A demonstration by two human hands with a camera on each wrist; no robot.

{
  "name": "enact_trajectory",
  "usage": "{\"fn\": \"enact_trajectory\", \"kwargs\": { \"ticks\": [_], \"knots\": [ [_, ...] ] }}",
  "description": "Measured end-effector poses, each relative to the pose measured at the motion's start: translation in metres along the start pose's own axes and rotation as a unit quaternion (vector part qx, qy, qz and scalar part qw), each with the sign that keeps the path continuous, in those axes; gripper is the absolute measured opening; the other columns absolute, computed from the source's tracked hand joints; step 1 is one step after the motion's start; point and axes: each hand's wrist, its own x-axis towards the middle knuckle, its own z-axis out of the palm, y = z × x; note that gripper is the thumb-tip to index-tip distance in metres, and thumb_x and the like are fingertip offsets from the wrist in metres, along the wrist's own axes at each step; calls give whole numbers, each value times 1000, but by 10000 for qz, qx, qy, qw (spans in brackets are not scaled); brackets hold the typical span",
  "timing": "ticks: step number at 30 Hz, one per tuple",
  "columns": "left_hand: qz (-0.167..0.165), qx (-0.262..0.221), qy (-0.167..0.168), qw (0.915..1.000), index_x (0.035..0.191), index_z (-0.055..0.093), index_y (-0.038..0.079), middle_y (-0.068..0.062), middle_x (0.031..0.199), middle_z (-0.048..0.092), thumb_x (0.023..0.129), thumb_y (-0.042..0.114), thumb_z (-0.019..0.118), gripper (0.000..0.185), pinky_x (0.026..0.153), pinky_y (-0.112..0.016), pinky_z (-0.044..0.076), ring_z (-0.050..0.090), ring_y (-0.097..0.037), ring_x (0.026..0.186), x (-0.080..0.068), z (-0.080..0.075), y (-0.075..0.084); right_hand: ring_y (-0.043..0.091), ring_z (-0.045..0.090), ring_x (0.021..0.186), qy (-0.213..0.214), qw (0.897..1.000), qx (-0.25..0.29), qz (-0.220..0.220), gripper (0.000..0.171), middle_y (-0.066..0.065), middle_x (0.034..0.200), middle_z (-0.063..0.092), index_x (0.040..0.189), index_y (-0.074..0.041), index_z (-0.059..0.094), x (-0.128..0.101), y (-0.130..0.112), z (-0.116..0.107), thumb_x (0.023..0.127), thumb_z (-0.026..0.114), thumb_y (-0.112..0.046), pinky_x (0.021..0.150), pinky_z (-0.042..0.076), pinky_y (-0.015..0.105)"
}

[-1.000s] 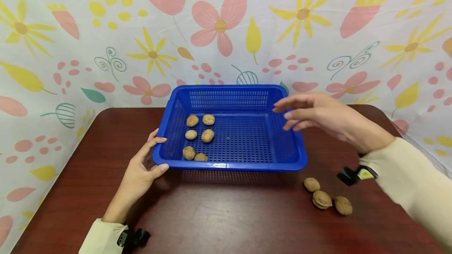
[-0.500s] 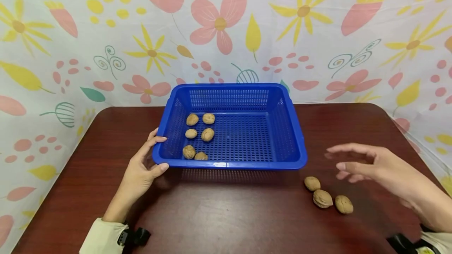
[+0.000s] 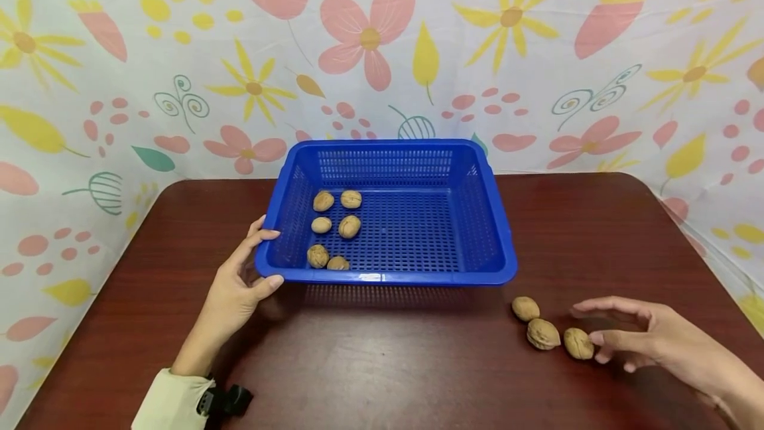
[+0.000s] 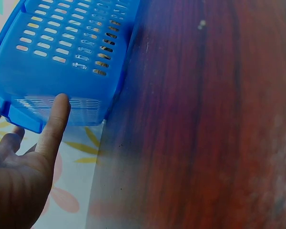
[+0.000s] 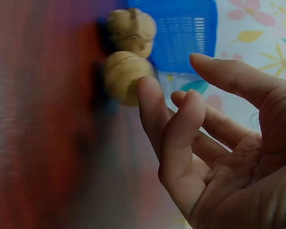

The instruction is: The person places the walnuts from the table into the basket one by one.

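Blue plastic basket (image 3: 418, 277) was gripped by left hand (image 3: 234, 290); right hand (image 3: 656, 337), fingers parted, needed a centred pinch on the walnut (image 3: 577, 344) nearest the table's right edge (image 3: 683, 264).

My feed shows the right hand (image 5: 226, 162), a round tan walnut (image 5: 123, 78) near its fingertips, a second tan walnut (image 5: 131, 31) and a blue slotted plastic basket (image 5: 176, 55) beyond.

The basket (image 3: 388, 277) is blue, walnuts (image 3: 543, 334) tan, backdrop (image 3: 489, 85) floral.

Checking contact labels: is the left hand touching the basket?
Touching: in the head view, the left hand grips the basket, fingertip and thumb on its rim.
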Motion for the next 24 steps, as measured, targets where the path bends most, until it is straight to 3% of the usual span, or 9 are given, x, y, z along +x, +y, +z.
{"fn": "enact_trajectory", "kwargs": {
  "ticks": [6, 11, 17, 24],
  "knots": [
    [-7, 57, -2, 10000, 147, 47, -3, -7, 174, 20, 92, -13, 68, 60, 94, -18, 54, 58, -6, 128, 0, 0, 0, 23, 73, 90, -254, 9985, 443, -190, 44, -7, 110, 75, 130, -50, 66, 5, 13, 11, 107, 58, -13, 70, 60, 35],
    [-37, 109, 14, 9999, 147, 47, -2, -7, 174, 20, 92, -12, 68, 59, 95, -17, 54, 58, -5, 128, 0, 0, -1, 22, 73, 93, -211, 9977, 595, -242, 41, -5, 112, 76, 134, -42, 67, 7, 17, 18, 107, 57, -13, 71, 60, 35],
    [-42, 91, 12, 9999, 147, 47, -3, -7, 174, 20, 92, -13, 69, 60, 94, -17, 54, 58, -5, 128, 0, 0, -1, 22, 71, 93, 97, 9987, 377, -315, 34, -2, 108, 77, 137, -29, 68, 8, 17, 22, 108, 58, -15, 71, 59, 36],
    [-61, 68, 21, 10000, 147, 46, -4, -7, 174, 20, 92, -13, 69, 61, 94, -17, 54, 58, -5, 129, 0, 1, -1, 20, 75, 93, 846, 9893, -159, -1181, 36, -12, 120, 75, 140, -9, 64, 10, 3, 16, 105, 59, -6, 73, 60, 34]
  ]
}}
